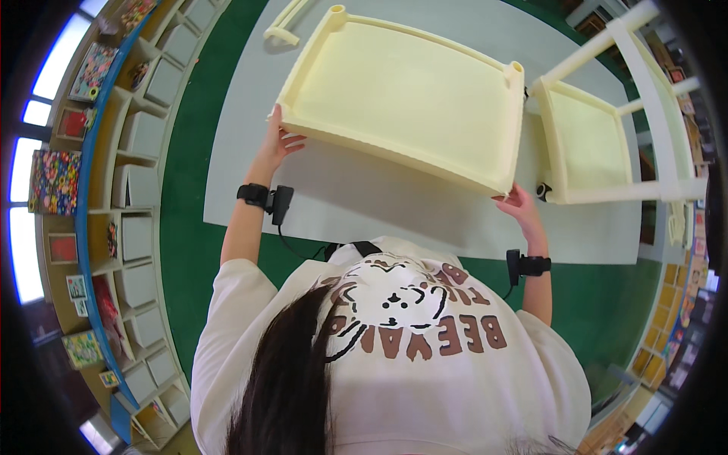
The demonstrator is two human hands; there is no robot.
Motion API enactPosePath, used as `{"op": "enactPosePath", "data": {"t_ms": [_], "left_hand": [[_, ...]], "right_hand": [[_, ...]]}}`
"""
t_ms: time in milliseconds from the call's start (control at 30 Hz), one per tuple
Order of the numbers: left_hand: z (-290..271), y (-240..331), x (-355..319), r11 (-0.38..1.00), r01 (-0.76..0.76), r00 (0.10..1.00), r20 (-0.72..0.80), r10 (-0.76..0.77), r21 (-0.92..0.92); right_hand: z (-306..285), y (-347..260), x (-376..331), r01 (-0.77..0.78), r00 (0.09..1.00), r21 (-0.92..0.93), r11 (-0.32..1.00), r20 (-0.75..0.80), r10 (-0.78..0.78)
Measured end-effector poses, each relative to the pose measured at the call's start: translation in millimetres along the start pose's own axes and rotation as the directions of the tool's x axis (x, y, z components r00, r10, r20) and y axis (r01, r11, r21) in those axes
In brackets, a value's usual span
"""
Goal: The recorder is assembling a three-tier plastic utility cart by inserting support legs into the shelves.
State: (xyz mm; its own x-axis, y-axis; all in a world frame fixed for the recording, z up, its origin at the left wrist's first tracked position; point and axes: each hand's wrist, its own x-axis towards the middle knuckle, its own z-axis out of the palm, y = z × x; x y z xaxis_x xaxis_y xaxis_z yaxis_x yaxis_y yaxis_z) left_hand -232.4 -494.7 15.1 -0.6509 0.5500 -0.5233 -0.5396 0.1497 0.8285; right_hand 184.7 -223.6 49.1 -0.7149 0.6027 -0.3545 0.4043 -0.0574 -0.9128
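A cream plastic shelf tray [409, 91] with a raised rim and round corner sockets is held in front of me, tilted so its right side is nearer. My left hand [279, 145] grips its near left corner, thumb against the rim and fingers reaching underneath. At the near right corner, my right hand [520, 208] has hold of the tray, its fingertips partly hidden by the edge.
To the right stands a partly built cream cart [588, 144] with poles and dark casters. A cream bent tube piece [282, 34] lies at the far left of the grey mat [341, 201]. Shelves [140, 197] with white bins line the left; green floor [186, 174] surrounds the mat.
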Motion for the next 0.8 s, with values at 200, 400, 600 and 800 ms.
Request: {"op": "enactPosePath", "data": {"t_ms": [200, 400, 600, 800], "left_hand": [[12, -7, -11, 0.997, 0.071, 0.997, -0.019, -0.071, 0.006], [15, -2, -9, 0.992, 0.024, 0.996, 0.078, -0.034, 0.125], [16, -6, -6, 0.993, -0.034, 0.997, 0.078, 0.026, 0.111], [7, -1, 10, 0.991, -0.035, 0.999, 0.027, 0.032, 0.128]], "right_hand": [[7, -1, -4, -0.025, 0.994, 0.04, 0.999, 0.107, 0.02], [15, 3, 1, -0.032, 0.999, 0.026, 0.999, -0.008, 0.032], [24, 11, 4, -0.042, 0.999, 0.061, 0.997, -0.031, 0.044], [18, 6, -1, -0.094, 0.971, 0.019, 0.995, 0.224, 0.087]]}}
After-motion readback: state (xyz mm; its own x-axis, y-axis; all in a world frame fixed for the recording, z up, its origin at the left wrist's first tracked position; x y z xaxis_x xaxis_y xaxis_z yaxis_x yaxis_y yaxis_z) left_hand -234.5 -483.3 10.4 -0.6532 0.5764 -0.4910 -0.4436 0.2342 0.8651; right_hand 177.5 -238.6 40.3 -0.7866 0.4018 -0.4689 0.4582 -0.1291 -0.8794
